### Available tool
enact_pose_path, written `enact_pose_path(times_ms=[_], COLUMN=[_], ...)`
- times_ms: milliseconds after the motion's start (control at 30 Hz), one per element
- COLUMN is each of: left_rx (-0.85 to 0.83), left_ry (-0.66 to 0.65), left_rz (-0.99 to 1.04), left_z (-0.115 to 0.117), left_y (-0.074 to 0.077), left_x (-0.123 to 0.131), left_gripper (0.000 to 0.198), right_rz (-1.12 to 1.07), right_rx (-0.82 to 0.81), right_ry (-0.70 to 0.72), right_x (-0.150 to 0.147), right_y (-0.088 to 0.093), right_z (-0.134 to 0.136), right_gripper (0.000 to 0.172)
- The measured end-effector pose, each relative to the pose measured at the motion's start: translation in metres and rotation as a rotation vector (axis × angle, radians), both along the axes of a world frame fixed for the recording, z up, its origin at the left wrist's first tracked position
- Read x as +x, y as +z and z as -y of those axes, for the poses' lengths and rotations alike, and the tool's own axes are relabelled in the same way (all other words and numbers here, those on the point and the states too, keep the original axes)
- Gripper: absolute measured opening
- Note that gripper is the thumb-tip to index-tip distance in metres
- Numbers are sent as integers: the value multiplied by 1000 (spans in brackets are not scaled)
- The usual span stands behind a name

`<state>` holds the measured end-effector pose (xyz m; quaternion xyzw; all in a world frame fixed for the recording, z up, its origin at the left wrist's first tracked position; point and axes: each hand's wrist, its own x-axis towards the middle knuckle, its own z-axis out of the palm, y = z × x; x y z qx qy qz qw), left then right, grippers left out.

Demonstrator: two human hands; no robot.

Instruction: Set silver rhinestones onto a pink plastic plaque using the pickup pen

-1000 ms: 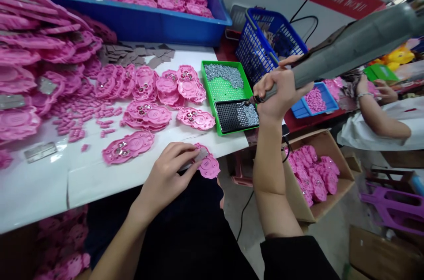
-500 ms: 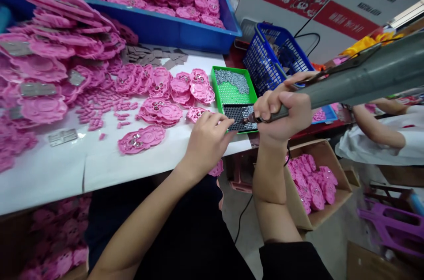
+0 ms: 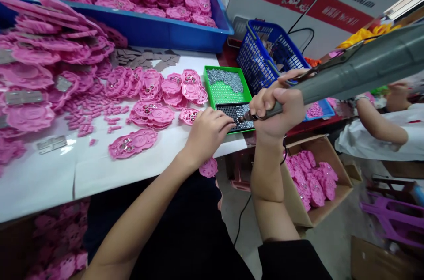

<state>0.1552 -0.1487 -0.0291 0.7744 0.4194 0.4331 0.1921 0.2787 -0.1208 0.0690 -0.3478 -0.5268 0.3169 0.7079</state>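
Note:
My right hand (image 3: 281, 110) is wrapped round the front of a grey electric screwdriver (image 3: 351, 72), which slants down to the left. Its tip is over a black perforated tray (image 3: 227, 110) at the near end of a green tray (image 3: 222, 93). Loose small screws (image 3: 228, 78) lie at the far end of the green tray. Beside the tip, my left hand (image 3: 207, 134) has thumb and fingers drawn together at the black tray; whatever they pinch is too small to make out. Pink plastic oval panels (image 3: 132, 144) lie to the left of that hand.
Pink panels pile up at left near small pink pegs (image 3: 84, 114) and grey flat pieces (image 3: 145, 58). Behind stands a blue bin (image 3: 172, 32) of pink parts. A blue basket (image 3: 253, 54) and a carton (image 3: 341, 189) are right; another person's arm (image 3: 380, 125) shows beyond.
The view has shifted, so the table appears further left. My left fingertips have come nearer the screwdriver's tip over the black tray. My right hand still grips the screwdriver.

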Motion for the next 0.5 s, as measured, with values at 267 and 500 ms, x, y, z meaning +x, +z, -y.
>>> enact_pose_path(times_ms=[267,500], left_rx=[-12,-43], left_ry=[39,66], left_rz=[-147,-148], left_z=[-11,-13], left_y=[-7,-9], left_x=[5,6], left_gripper=[18,12], right_rz=[50,-25], right_rx=[5,-21], right_ry=[-100,-131], right_x=[13,12], right_y=[-4,-7], right_z=[-3,-6], right_gripper=[27,21])
